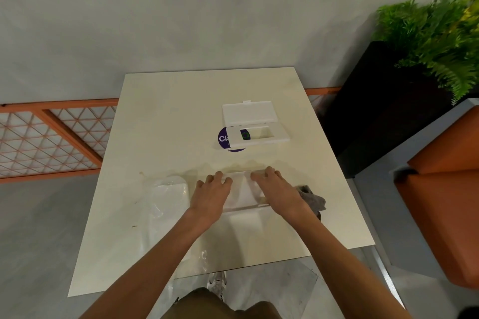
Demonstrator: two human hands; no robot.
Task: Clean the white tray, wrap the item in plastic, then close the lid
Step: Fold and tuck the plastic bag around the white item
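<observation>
Your left hand [211,194] and right hand [278,191] rest, fingers bent, on the flat white rectangular tray [242,195]; whether they pinch it, I cannot tell. Its long axis spans your fingertips. The open white hinged box [255,124] lies beyond, nearer your right.

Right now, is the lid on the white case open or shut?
Open: the lid lies folded back behind the white case, whose inner recess is exposed.

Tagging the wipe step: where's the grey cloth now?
Head view: the grey cloth lies crumpled on the table, right of centre, immediately right of the right hand, which is on the white tray.
</observation>
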